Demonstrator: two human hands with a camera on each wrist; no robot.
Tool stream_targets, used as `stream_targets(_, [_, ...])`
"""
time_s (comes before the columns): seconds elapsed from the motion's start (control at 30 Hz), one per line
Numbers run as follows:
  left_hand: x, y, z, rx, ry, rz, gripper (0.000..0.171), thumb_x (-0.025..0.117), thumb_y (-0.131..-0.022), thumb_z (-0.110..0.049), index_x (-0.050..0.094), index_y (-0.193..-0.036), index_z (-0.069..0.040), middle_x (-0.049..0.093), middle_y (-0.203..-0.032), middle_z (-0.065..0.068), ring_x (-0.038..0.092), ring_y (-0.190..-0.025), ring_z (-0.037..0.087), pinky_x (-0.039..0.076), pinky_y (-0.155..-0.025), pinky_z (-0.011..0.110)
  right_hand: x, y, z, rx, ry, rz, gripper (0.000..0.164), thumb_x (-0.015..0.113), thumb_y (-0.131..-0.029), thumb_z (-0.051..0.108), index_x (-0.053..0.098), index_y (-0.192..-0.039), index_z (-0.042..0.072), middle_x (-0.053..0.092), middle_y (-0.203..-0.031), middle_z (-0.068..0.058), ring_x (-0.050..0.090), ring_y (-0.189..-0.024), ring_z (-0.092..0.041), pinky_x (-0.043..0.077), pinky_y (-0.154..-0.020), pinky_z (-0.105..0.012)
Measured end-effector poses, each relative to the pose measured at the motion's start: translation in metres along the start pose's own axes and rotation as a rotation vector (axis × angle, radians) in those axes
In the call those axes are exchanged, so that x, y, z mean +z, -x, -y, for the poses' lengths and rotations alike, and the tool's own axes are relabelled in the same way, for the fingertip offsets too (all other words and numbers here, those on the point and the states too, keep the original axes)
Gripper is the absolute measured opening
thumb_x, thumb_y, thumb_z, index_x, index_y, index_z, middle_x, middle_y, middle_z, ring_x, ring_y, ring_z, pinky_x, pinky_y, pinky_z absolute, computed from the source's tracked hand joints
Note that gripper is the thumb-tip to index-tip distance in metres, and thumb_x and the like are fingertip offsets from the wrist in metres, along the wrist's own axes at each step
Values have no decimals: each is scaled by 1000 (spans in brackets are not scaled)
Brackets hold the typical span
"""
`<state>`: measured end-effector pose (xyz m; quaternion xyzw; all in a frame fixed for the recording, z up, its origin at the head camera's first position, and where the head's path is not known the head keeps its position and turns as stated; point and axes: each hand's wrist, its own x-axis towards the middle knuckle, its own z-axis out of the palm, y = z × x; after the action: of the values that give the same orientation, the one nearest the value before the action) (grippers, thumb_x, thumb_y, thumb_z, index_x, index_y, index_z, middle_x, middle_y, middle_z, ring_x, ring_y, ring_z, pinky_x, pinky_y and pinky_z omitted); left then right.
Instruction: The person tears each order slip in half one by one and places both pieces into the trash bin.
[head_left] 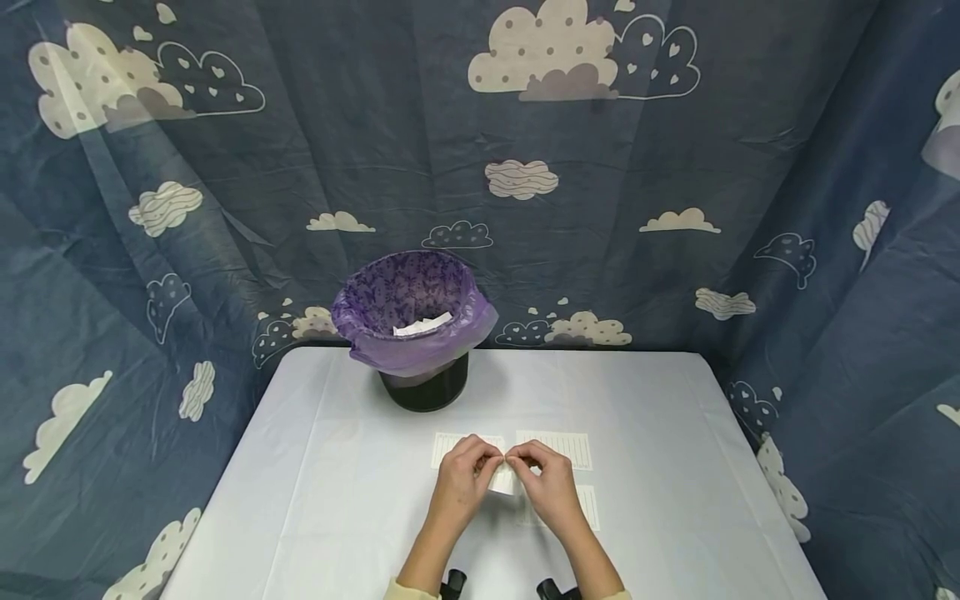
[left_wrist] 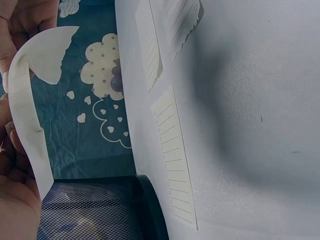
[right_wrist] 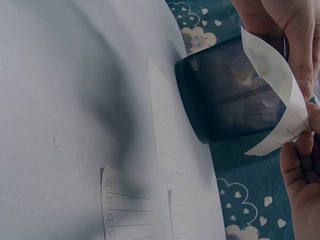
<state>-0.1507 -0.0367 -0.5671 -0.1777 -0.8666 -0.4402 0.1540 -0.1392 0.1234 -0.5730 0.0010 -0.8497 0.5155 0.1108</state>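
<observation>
My left hand [head_left: 461,483] and right hand [head_left: 551,483] meet above the white table, thumbs and fingertips close together. Between them they pinch a strip of lined paper [left_wrist: 30,115], which bends in a curve and has one ragged, torn end in the left wrist view. Printed lines show on the strip near the right hand's fingertips in the right wrist view. Under and beyond the hands lie more lined paper pieces: one at the far left [head_left: 445,444], one at the far right [head_left: 566,448] and one nearer on the right [head_left: 590,506]. Checkboxes line one sheet [right_wrist: 127,205].
A dark mesh bin [head_left: 427,392] stands toward the back left, lined with a purple bag [head_left: 420,354]. White paper scraps [head_left: 422,325] lie inside it. A cloud-patterned blue curtain [head_left: 600,275] surrounds the back and sides of the table [head_left: 337,500].
</observation>
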Motion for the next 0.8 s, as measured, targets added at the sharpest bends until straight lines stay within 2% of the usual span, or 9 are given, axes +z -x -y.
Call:
stream_targets(0.17, [0, 0, 0, -2, 3, -6, 5, 82, -92, -12, 78, -90, -13, 68, -84, -5, 55, -75, 1, 53, -66, 18, -1, -1, 1, -14, -5, -2, 6, 83, -91, 15, 79, -90, 11, 78, -89, 4, 66, -81, -4, 58, -77, -21])
stream_targets(0.6, [-1, 1, -1, -15, 41, -13, 7, 83, -91, -10, 77, -88, -13, 69, -82, -4, 55, -73, 0, 54, -65, 17, -3, -1, 1, -8, -24, -3, 7, 82, -91, 9, 79, -89, 15, 77, -87, 5, 65, -79, -3, 57, -76, -21])
stream_targets(0.8, [-2, 3, 0, -29, 59, -40, 8, 83, -91, -9, 77, -87, -13, 67, -79, -5, 52, -70, -2, 51, -61, 16, -4, 0, 1, 2, -16, -16, 7, 82, -91, 8, 79, -89, 15, 77, -87, 5, 66, -80, -4, 57, -77, -21])
